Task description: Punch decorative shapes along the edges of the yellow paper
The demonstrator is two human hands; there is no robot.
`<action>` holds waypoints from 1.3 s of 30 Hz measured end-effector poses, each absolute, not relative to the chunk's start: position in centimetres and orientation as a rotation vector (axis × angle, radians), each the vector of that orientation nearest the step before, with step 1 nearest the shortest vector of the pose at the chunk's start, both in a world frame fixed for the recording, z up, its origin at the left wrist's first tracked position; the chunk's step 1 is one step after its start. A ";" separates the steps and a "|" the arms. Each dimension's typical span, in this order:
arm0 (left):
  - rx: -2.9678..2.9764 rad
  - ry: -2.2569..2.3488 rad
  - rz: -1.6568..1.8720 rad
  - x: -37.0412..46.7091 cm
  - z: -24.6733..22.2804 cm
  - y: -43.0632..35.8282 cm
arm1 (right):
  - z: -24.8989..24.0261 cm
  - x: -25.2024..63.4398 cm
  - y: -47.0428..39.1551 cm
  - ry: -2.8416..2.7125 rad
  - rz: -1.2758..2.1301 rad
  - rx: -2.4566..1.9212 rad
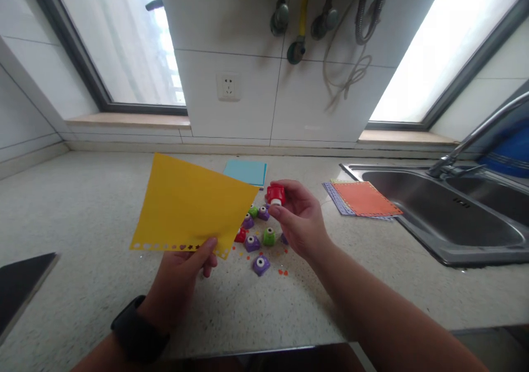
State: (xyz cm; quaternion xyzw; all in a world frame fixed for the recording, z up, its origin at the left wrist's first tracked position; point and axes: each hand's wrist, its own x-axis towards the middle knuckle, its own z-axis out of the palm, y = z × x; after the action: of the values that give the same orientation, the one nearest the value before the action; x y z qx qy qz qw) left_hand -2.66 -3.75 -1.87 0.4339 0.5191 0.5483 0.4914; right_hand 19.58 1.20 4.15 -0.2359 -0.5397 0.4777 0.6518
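Observation:
A yellow sheet of paper (194,206) is pinched along its lower edge by my left hand (190,264), thumb on top. Small punched shapes, among them hearts and stars, run along that edge. Between the fingers and thumb of my right hand (301,215) is a red craft punch (275,194) with a white button, just beyond the sheet's right corner and apart from it. Below lie several more craft punches, including a purple one (260,264) and a green one (269,236). Part of the group is hidden behind the paper and my right hand.
Light blue paper (246,172) lies at the back of the speckled countertop (95,195). To the right, orange paper (363,198) rests on purple sheets, overlapping the rim of a steel sink (430,212). Orange paper bits (283,272) are scattered near the punches. A dark flat object (25,286) is at left.

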 end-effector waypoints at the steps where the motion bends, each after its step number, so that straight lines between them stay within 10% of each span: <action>1: 1.047 1.261 1.331 -2.6 -1.8 -3.8 | 4.3 19.6 1.1 -1.240 1.073 -0.519; 39: 1.026 1.284 1.328 -2.5 -1.7 -4.0 | 3.9 19.1 0.6 -1.437 1.078 -0.470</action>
State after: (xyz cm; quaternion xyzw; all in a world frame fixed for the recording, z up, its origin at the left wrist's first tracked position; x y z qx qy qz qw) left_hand -2.48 -4.04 -1.74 0.4229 0.5292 0.5473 0.4916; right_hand 19.11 0.61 3.94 -0.2027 -0.6195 0.4649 0.5992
